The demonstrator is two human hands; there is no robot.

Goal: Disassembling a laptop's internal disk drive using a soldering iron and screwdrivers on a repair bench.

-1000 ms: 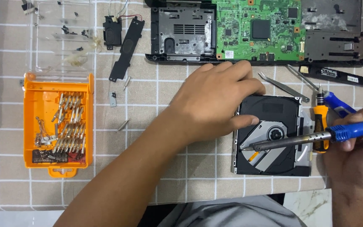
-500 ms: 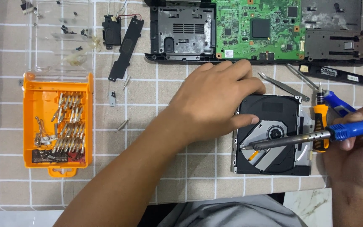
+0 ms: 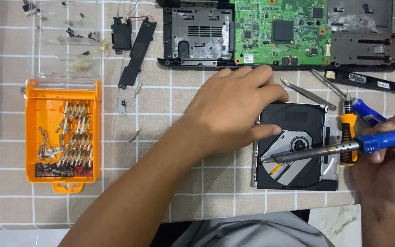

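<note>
My left hand (image 3: 236,107) rests palm down on the left edge of a black optical disc drive (image 3: 298,119), thumb on its top face, holding it flat on the checked tablecloth. My right hand (image 3: 389,169) grips a blue-handled soldering iron (image 3: 385,138). Its metal shaft reaches left across the drive and the tip (image 3: 266,159) sits at the drive's lower left area, close to my left thumb.
An opened laptop chassis with a green circuit board (image 3: 280,32) lies at the top. An orange bit case (image 3: 62,137) with a clear lid is at left. Tweezers (image 3: 307,93), an orange screwdriver (image 3: 348,132), a black speaker strip (image 3: 136,50) and loose screws lie around.
The soldering iron tip has shifted very slightly over the drive. Both hands otherwise stay where they were.
</note>
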